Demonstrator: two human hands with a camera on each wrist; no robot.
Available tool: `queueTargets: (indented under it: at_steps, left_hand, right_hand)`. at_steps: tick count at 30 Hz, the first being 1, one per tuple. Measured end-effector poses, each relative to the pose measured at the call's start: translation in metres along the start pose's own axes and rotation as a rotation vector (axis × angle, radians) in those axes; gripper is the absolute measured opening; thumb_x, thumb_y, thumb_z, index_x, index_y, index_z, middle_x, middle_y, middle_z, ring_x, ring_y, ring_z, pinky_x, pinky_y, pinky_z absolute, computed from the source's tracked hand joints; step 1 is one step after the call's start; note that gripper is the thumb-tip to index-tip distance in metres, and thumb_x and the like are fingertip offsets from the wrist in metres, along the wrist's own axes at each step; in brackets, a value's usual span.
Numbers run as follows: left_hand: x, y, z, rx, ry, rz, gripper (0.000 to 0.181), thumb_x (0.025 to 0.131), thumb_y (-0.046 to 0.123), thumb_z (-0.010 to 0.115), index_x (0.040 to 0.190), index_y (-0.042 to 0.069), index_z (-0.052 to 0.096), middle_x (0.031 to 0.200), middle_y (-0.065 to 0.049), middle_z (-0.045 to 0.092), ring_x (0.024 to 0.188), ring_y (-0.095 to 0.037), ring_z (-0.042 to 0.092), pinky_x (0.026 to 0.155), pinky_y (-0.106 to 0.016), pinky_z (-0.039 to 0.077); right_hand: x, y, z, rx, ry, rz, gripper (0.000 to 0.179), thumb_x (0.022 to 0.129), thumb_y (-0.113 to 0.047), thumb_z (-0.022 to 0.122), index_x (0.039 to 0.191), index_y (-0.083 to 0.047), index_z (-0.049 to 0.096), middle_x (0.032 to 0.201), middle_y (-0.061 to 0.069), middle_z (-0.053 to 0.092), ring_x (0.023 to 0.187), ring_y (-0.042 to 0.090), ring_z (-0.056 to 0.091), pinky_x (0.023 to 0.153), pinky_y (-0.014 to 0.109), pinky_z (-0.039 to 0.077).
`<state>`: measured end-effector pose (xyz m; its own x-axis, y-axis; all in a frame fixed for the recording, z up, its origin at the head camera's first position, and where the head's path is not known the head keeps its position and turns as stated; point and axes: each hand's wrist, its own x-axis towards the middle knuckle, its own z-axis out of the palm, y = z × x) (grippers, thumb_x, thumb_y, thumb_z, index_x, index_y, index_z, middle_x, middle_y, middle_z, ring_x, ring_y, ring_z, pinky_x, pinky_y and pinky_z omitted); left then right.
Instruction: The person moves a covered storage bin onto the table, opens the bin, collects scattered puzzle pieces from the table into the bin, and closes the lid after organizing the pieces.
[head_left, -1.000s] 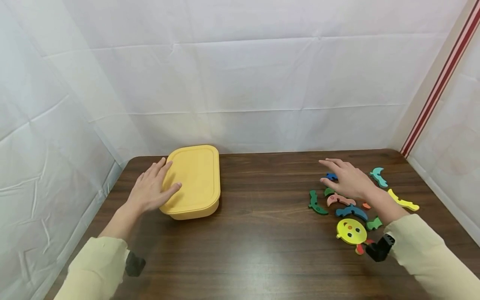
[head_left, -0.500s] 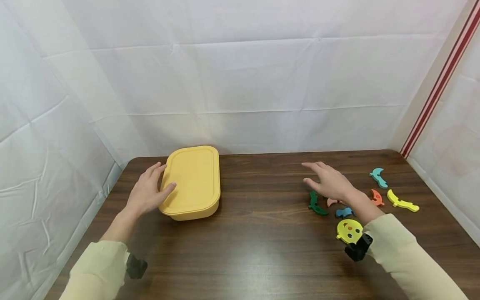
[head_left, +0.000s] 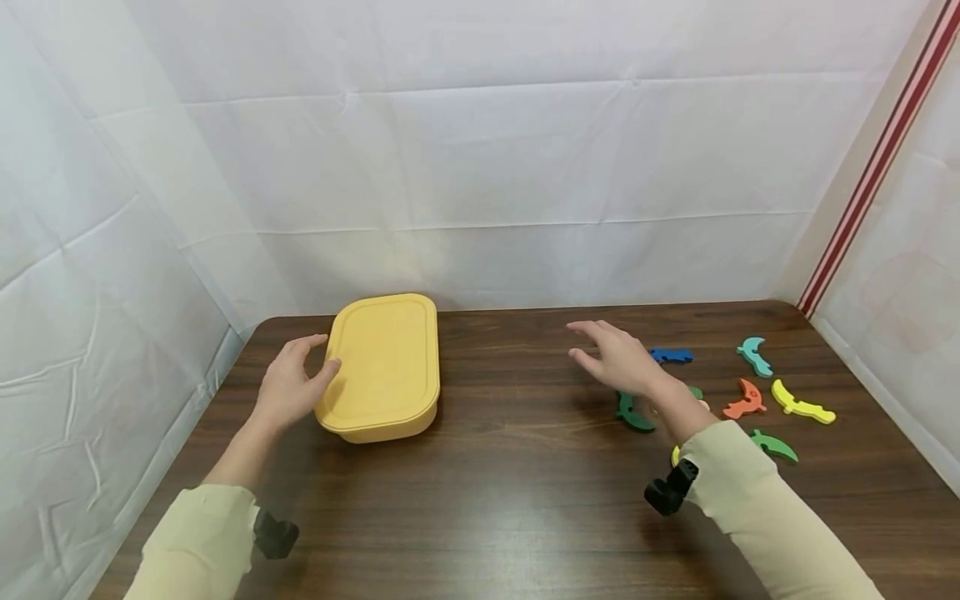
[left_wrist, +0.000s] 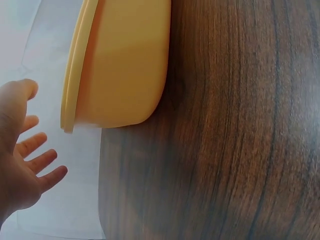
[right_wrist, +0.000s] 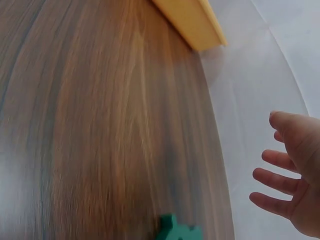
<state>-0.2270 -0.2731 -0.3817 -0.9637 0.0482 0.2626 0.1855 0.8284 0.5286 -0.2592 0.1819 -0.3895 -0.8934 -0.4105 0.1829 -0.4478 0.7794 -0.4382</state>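
Observation:
A yellow lidded box (head_left: 386, 362) stands at the left back of the table, its lid on. My left hand (head_left: 288, 387) hovers at the box's left side, thumb and fingers spread apart and holding nothing; the left wrist view shows a gap between it and the box wall (left_wrist: 125, 65). To the right, my right hand (head_left: 618, 358) is over the table with its fingers extended and nothing in them. Beneath that arm lie a dark green curved piece (head_left: 635, 412) and a mostly hidden yellow piece (head_left: 676, 456). A blue piece (head_left: 672, 356) lies just right of the right hand.
Further right lie a turquoise piece (head_left: 754, 357), an orange piece (head_left: 746, 400), a yellow piece (head_left: 802, 404) and a green piece (head_left: 775, 447). The brown wooden table (head_left: 480, 500) is bordered by white sheeting (head_left: 480, 167) at the back and sides.
My right hand has moved left, off the scattered pieces toward the box, uncovering the blue, orange and green pieces. My left hand has drawn slightly back to the box's left edge.

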Motion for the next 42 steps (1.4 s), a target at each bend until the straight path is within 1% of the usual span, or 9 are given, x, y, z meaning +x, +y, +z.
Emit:
queueTargets:
  at_steps: [7,16,22,25,29,32,34,38,42]
  left_hand:
    - [0.001,0.0,-0.005,-0.049,-0.008,-0.082,0.048,0.093,0.034,0.047,0.128,0.0,0.049,0.132,-0.025,0.044,0.118,-0.041,0.042,0.091,-0.056,0.039]
    - [0.001,-0.004,-0.004,-0.083,-0.026,-0.136,0.046,0.094,0.03,0.047,0.128,-0.002,0.048,0.125,-0.026,0.049,0.107,-0.039,0.054,0.082,-0.048,0.049]
    - [0.001,-0.003,-0.003,-0.101,-0.032,-0.15,0.045,0.094,0.029,0.047,0.127,-0.002,0.048,0.124,-0.025,0.052,0.108,-0.039,0.055,0.082,-0.047,0.051]
    - [0.0,-0.004,-0.002,-0.112,-0.035,-0.161,0.046,0.094,0.029,0.046,0.127,-0.002,0.049,0.125,-0.024,0.052,0.108,-0.038,0.055,0.081,-0.046,0.052]
    - [0.001,-0.006,-0.001,-0.124,-0.023,-0.167,0.044,0.094,0.03,0.046,0.125,-0.001,0.051,0.124,-0.022,0.053,0.105,-0.036,0.057,0.077,-0.038,0.052]
    - [0.002,-0.009,-0.001,-0.128,-0.008,-0.175,0.043,0.094,0.031,0.046,0.124,0.0,0.053,0.122,-0.02,0.055,0.103,-0.034,0.058,0.073,-0.031,0.05]
    - [0.002,-0.01,-0.002,-0.135,-0.008,-0.191,0.043,0.094,0.031,0.046,0.124,0.001,0.053,0.122,-0.02,0.055,0.102,-0.034,0.058,0.073,-0.029,0.049]
    - [0.003,-0.013,0.0,-0.159,-0.041,-0.234,0.047,0.095,0.034,0.043,0.127,0.0,0.05,0.125,-0.021,0.052,0.108,-0.036,0.054,0.079,-0.036,0.05]
    - [0.004,-0.016,0.003,-0.204,-0.086,-0.27,0.05,0.096,0.036,0.042,0.13,0.0,0.047,0.128,-0.023,0.049,0.116,-0.037,0.049,0.089,-0.045,0.047]
  right_hand:
    - [0.02,-0.026,0.009,0.048,0.004,-0.023,0.045,0.093,-0.028,0.054,0.134,-0.012,0.046,0.125,0.014,0.053,0.103,0.029,0.06,0.081,0.043,0.051]
    - [0.045,-0.048,0.032,0.04,-0.028,-0.058,0.044,0.093,-0.028,0.053,0.132,-0.009,0.048,0.119,0.014,0.057,0.102,0.026,0.06,0.081,0.041,0.05]
    - [0.052,-0.058,0.045,0.059,-0.059,-0.058,0.044,0.093,-0.03,0.053,0.132,-0.008,0.047,0.121,0.014,0.058,0.105,0.025,0.058,0.086,0.042,0.049]
    - [0.054,-0.063,0.05,0.079,-0.056,-0.064,0.044,0.093,-0.029,0.053,0.131,-0.009,0.048,0.12,0.014,0.059,0.104,0.025,0.059,0.085,0.042,0.049]
    - [0.058,-0.069,0.057,0.118,-0.036,-0.063,0.043,0.093,-0.028,0.054,0.129,-0.007,0.05,0.117,0.013,0.061,0.101,0.024,0.06,0.084,0.041,0.049]
    - [0.06,-0.074,0.063,0.155,-0.03,-0.035,0.043,0.093,-0.029,0.053,0.13,-0.007,0.05,0.117,0.011,0.061,0.098,0.022,0.06,0.082,0.039,0.05]
    - [0.061,-0.077,0.067,0.182,-0.03,-0.013,0.043,0.093,-0.03,0.053,0.13,-0.008,0.05,0.117,0.009,0.061,0.097,0.02,0.06,0.082,0.038,0.05]
    - [0.063,-0.085,0.074,0.245,-0.029,0.014,0.044,0.093,-0.03,0.052,0.131,-0.007,0.05,0.118,0.009,0.062,0.1,0.021,0.061,0.085,0.038,0.05]
    - [0.065,-0.09,0.079,0.29,-0.043,0.037,0.045,0.093,-0.032,0.052,0.132,-0.008,0.049,0.12,0.011,0.06,0.103,0.023,0.061,0.088,0.039,0.049]
